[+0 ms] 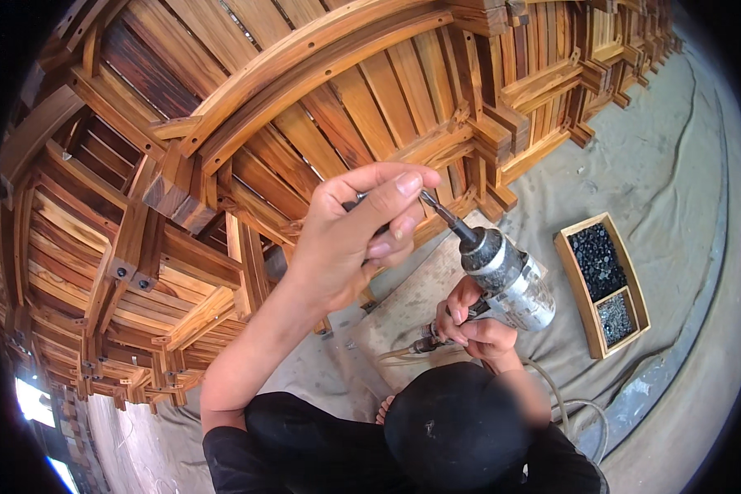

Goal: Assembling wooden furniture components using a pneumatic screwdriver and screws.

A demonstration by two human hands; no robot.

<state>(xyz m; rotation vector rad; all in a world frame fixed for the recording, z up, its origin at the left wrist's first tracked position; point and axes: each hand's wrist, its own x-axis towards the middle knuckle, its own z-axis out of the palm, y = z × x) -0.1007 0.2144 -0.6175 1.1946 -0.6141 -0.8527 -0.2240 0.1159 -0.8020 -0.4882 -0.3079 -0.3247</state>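
My right hand [476, 328] is wrapped around the handle of a silver and black air-powered driver [510, 280]. A hose fitting joins its lower end. The slim metal driver bit [440, 209] points up and left toward my left hand [366, 222]. That hand is closed, with thumb and fingertips pinched right at the bit's tip. A small dark piece shows behind its fingers, too hidden to name. Just beyond my left hand stands a slatted wooden furniture frame [325, 136] with curved rails and screw holes.
To the right, a two-part wooden box [644, 309] holds black hardware [594, 259] and smaller silver hardware [615, 319]. More slatted wooden frames [198, 284] stand at left and run in a row to the far right. A grey cloth [659, 156] covers the floor, with an air hose [561, 403] beside me.
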